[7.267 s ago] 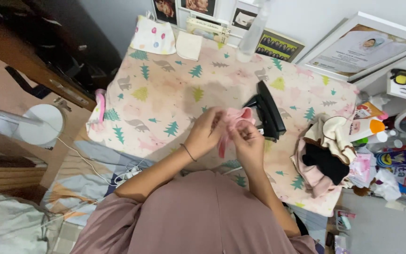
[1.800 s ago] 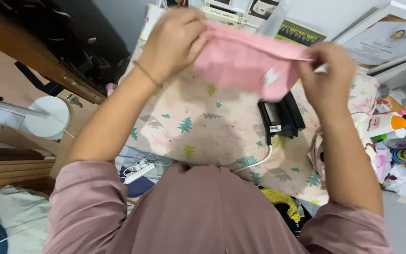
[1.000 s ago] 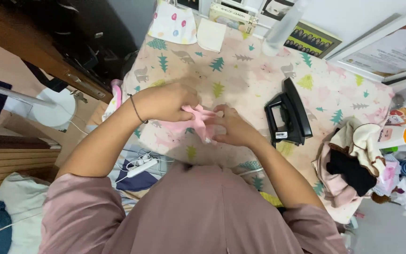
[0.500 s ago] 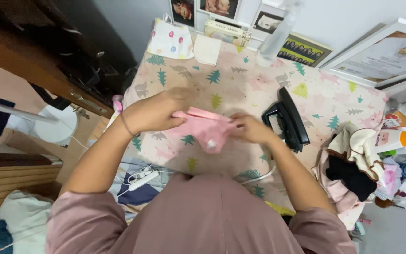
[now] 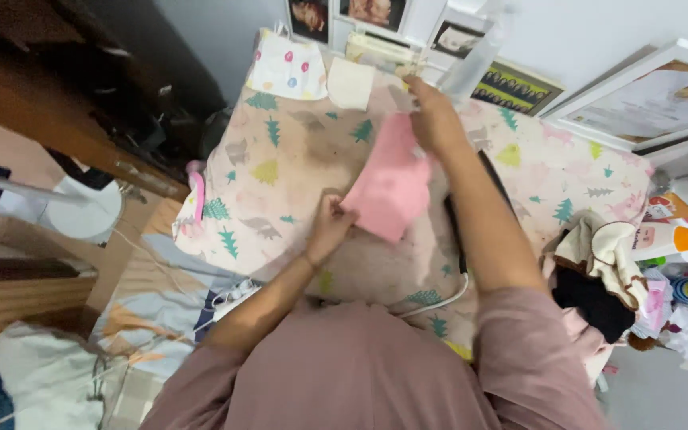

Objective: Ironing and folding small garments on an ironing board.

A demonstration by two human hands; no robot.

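Pink garment (image 5: 392,185) — between 2 hands

Tree-patterned ironing pad (image 5: 280,171) bears folded cloths (image 5: 304,70), black iron (image 5: 457,227)

The person holds a small pink cloth (image 5: 392,183) stretched between both hands above a table cover (image 5: 280,159) printed with trees and animals. The left hand (image 5: 330,227) pinches the near lower corner of the cloth, and the right hand (image 5: 433,119) grips the far upper edge. A black iron (image 5: 455,231) lies under the right forearm, mostly hidden. A pile of clothes (image 5: 591,279) sits at the right edge of the cover, near an orange-capped bottle (image 5: 666,239).
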